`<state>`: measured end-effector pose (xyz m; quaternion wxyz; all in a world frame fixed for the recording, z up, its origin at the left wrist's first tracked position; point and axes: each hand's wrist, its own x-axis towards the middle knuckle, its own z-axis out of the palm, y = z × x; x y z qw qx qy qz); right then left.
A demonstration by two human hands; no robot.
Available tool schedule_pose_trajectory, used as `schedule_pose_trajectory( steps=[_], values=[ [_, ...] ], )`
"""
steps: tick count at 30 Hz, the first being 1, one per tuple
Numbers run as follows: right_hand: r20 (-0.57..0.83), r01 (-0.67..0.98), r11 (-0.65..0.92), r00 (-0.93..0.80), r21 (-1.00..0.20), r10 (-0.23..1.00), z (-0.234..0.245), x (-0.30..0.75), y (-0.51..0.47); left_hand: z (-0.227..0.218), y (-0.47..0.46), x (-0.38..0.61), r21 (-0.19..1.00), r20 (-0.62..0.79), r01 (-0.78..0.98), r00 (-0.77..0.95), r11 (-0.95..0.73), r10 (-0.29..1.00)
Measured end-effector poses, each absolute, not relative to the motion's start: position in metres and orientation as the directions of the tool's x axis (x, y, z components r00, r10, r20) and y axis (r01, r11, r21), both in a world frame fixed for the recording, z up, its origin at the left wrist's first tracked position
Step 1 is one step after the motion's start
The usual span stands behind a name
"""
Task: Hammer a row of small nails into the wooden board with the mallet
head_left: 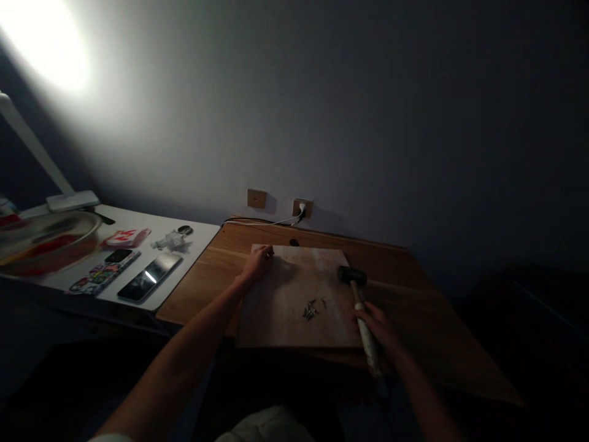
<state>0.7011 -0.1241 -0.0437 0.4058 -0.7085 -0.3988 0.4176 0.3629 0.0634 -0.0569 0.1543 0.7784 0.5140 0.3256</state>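
Observation:
In the dim light a square pale wooden board (294, 288) lies flat on the brown desk. My left hand (259, 263) rests at its upper left corner with the fingers curled together; what they hold, if anything, is too small to make out. On the right, my right hand (375, 320) is wrapped round the pale handle of a mallet (365, 337). The mallet's dark head (352, 275) is by the board's right edge. A small pile of nails (311, 309) lies on the lower middle of the board, between my hands.
To the left, a white table (197, 245) carries a smartphone (150, 277), a colourful phone case (103, 271), a red-and-white packet (126, 238), crumpled plastic (172, 240) and a large round basin (94, 230). A lit lamp (37, 144) stands behind. Cables run to a wall socket (302, 207).

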Motion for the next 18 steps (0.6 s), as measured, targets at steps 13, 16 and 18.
schedule_pose_trajectory(
  steps=[13, 16, 18],
  values=[
    [-0.315, 0.143, -0.377, 0.328, -0.915, 0.890, -0.0395, 0.6991, -0.1223, -0.0559, 0.0642, 0.3650, 0.603, 0.353, 0.682, 0.238, -0.414, 0.905],
    [-0.317, 0.128, -0.375, 0.328, -0.918, 0.890, -0.0393, 0.6981, -0.1215, -0.0531, 0.0623, 0.3660, 0.619, 0.329, 0.682, 0.225, -0.390, 0.917],
    [-0.320, 0.120, -0.376, 0.327, -0.919, 0.889, -0.0397, 0.6976, -0.1205, -0.0518, 0.0618, 0.3665, 0.629, 0.313, 0.684, 0.213, -0.370, 0.926]
  ],
)
